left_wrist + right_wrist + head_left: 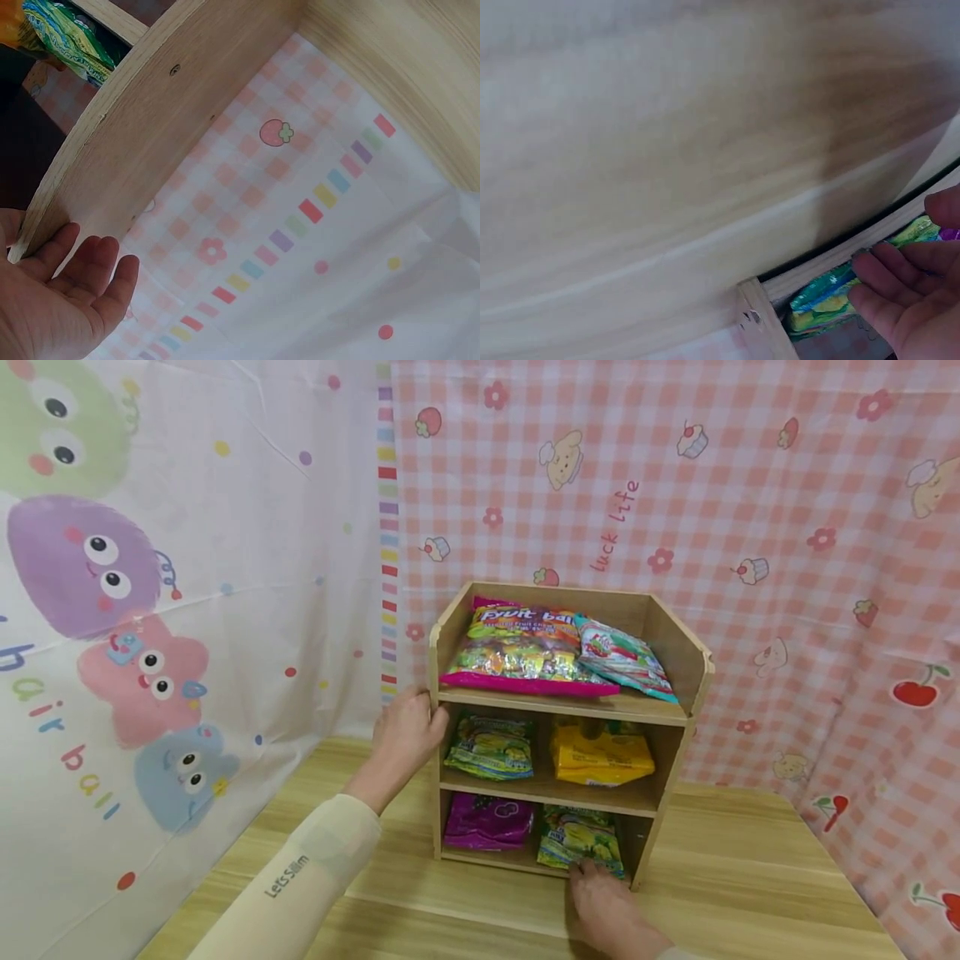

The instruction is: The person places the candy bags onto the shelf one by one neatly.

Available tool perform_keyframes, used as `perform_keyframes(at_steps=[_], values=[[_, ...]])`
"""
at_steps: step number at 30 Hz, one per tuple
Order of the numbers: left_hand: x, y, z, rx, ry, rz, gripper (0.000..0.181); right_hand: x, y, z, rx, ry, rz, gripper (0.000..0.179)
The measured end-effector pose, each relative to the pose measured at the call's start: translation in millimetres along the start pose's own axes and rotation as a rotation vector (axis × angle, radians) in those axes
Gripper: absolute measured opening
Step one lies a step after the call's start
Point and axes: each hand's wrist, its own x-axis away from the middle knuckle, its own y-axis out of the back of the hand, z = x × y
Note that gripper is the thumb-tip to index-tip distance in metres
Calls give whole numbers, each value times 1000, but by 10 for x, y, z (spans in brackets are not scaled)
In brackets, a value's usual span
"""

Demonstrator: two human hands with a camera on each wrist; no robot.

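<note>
A small three-tier wooden shelf (551, 700) stands on the table with snack bags on each tier. My left hand (408, 727) grips the front edge of its left side panel (150, 112), thumb on the inner side and fingers on the outer. At the bottom right compartment, my right hand (603, 902) touches the lower front of a green and yellow candy bag (577, 839). In the right wrist view its fingers (889, 281) lie against that bag, with the thumb apart from them. A purple bag (489, 821) lies to the left in the same tier.
On the middle tier are a green bag (491, 746) and a yellow bag (602, 752). The top tier holds a large fruit candy bag (528, 647) and a smaller teal-edged bag (626, 656). Patterned cloths (675, 468) hang behind and beside the wooden table (735, 852).
</note>
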Motion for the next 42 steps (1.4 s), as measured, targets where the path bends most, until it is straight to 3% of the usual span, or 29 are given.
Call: perform_keyframes(at_steps=[5, 14, 23, 30, 37, 42], values=[[-1, 8, -5, -1, 0, 8, 33, 7, 24, 7, 62, 20, -37, 46], [-5, 14, -2, 0, 3, 11, 34, -10, 64, 68, 7, -141, 66, 53], [-9, 16, -6, -2, 1, 18, 33, 25, 70, 173, -56, -169, 83, 61], [-8, 17, -12, -3, -2, 9, 34, 11, 79, 102, -5, -164, 105, 62], [-12, 21, -11, 2, 6, 14, 33, -3, 134, -4, -123, -174, 209, 62], [-1, 14, -4, 4, 2, 17, 30, 17, 132, 13, -112, -190, 125, 54]])
